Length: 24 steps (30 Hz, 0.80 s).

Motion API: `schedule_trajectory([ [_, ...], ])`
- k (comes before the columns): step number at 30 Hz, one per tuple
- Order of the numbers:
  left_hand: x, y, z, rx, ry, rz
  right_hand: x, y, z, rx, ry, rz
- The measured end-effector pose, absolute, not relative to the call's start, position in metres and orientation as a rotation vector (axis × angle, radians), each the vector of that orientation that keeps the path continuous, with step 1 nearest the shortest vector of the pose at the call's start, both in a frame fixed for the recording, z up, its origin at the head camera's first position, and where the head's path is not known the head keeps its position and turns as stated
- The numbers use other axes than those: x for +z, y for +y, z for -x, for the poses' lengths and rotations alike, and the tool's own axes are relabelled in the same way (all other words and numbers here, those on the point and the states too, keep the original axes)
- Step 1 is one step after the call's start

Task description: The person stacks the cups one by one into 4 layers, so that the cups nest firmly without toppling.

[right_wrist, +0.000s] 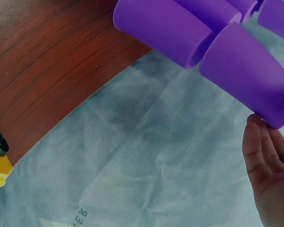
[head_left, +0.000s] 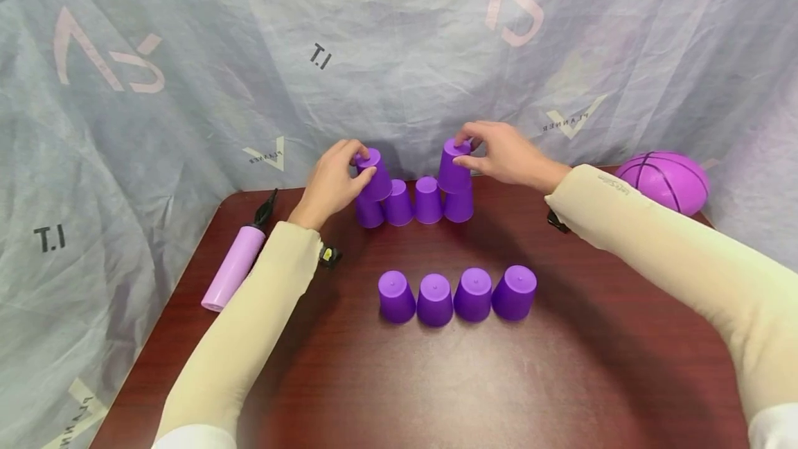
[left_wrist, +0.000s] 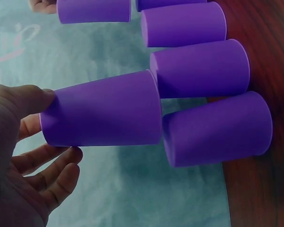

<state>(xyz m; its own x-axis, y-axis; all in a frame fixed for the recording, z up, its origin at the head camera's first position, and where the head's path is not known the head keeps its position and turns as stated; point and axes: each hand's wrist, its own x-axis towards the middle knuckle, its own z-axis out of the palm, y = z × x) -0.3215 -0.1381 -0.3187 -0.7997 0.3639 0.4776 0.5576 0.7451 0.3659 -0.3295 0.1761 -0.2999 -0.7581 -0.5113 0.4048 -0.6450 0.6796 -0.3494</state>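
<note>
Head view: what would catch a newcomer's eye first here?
Two hands at the far row of purple cups: the left hand grips a raised cup at its left end, and the right hand grips another cup at its right end. Nearer, a front row of four cups stands upside down on the dark red table.

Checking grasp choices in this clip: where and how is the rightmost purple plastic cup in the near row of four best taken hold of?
The rightmost upside-down purple plastic cup is probably best taken from above, fingers pinching the narrower closed base at the top. Its right side is free, but the neighbouring purple cup sits close against its left, so a side grasp looks cramped. It also leans slightly right.
</note>
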Motion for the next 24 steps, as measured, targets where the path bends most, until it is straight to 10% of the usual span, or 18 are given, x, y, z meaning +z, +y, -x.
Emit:
schedule_trajectory([
  [24, -0.308, -0.137, 0.321, -0.731, -2.659, 0.669, -0.301, 0.162, 0.325, 0.711, -2.614, -0.952],
])
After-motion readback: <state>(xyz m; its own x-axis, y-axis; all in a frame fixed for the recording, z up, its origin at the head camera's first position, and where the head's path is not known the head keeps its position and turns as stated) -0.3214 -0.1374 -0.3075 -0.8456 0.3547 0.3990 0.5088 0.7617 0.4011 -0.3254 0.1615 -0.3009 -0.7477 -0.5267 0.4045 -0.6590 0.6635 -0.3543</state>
